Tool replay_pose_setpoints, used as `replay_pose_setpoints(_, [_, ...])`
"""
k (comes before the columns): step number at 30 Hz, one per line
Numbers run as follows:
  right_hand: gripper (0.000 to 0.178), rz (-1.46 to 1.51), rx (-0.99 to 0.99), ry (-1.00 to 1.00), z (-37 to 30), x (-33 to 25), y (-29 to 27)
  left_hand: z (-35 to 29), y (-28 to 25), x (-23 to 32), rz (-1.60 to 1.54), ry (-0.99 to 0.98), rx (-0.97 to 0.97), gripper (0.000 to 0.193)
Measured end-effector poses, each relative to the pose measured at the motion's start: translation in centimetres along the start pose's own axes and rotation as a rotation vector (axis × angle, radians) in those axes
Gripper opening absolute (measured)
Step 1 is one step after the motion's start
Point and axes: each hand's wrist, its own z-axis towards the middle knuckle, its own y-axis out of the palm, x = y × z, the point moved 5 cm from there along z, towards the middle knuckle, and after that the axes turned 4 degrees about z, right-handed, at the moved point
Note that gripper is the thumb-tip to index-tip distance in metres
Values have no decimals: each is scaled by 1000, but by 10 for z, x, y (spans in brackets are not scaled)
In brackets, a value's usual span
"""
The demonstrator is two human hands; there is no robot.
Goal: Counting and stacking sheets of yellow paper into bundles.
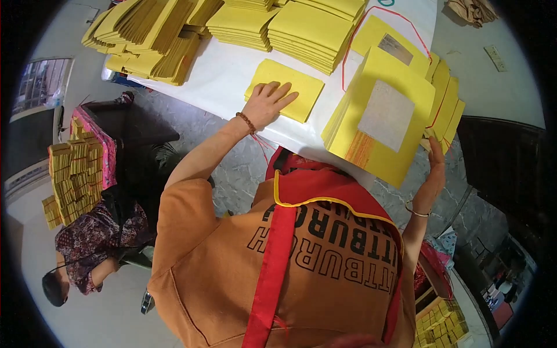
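My left hand [268,104] lies with spread fingers on a small stack of folded yellow paper [299,90], near the front edge of the white-covered table. My right hand [435,165] is at the table's right side, its fingers stretched up against the near end of yellow paper bundles [447,95]; part of those fingers is hard to make out. Between the hands stands a thick stack of larger yellow sheets [406,93], with a pale grey square and an orange patch on its top sheet. A red string [346,55] loops behind and around that stack.
Several piles of folded yellow paper [310,32] line the table's far side, with more bundles [148,43] at the far left. The white table cover [217,72] shows between them. At the left, another person [104,243] sits near heaped yellow bundles [78,174].
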Motion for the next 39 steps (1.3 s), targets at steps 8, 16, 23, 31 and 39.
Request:
replay_pose_setpoints(8, [26,-236,-165,-263,0,-13,7,-1,8,10,100,19,-92,66])
replay_pose_setpoints(16, [23,-327,-281,-333,7,-14,29,49,-80,24,-173,37,-107,49])
replay_pose_setpoints(23, [24,-185,-264,-287,7,-9,28,76,-141,124,-367,420,20,38])
replay_pose_setpoints(31, [18,77,-279,-141,5,12,24,92,-128,112,-781,367,-28,16])
replay_pose_setpoints(39, [36,120,-284,-145,8,12,26,108,-110,96,-1092,150,-381,12])
